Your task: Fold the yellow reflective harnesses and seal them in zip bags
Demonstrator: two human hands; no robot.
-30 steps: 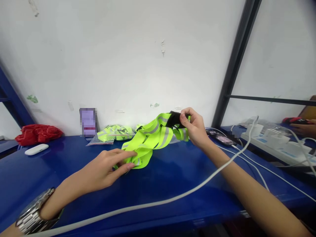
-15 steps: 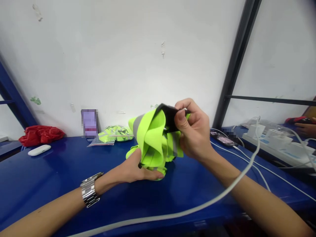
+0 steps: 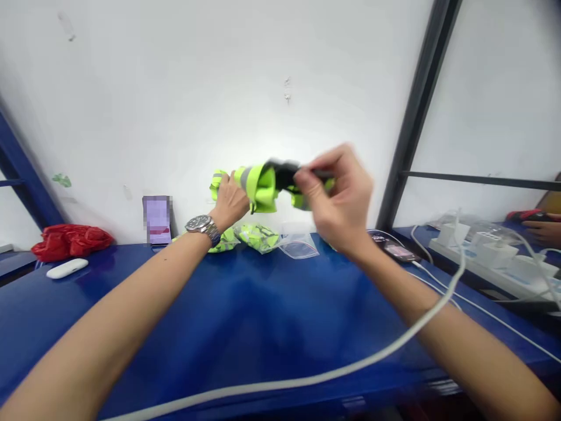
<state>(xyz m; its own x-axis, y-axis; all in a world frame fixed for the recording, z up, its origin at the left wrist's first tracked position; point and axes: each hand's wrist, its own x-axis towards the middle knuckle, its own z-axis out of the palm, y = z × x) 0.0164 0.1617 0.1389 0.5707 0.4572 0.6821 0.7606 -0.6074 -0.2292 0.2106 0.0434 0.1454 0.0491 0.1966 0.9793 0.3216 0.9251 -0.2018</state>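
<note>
A yellow-green fabric piece with grey reflective stripes [image 3: 263, 190] is held up in the air between both hands, above the blue table [image 3: 263, 316]. My left hand [image 3: 231, 200], wearing a metal watch [image 3: 204, 225], is closed round its left part. My right hand [image 3: 339, 199] pinches a black strip [image 3: 284, 172] at the fabric's right side, thumb and fingers pressed together and slightly blurred. Behind and below the hands, bagged yellow-green items [image 3: 258, 237] and a clear zip bag [image 3: 300, 247] lie near the wall.
A phone [image 3: 158, 219] leans upright at the wall. Further left are a red plastic bundle [image 3: 72, 241] and a white case [image 3: 67, 268]. At right lie another phone [image 3: 398, 251] and a power strip with chargers [image 3: 495, 257]. A white cable [image 3: 350, 368] crosses the foreground.
Both hands have lifted the yellow-green fabric off the table area. My left hand moved up and away from me and now grips further along it. The bags behind have come into view.
</note>
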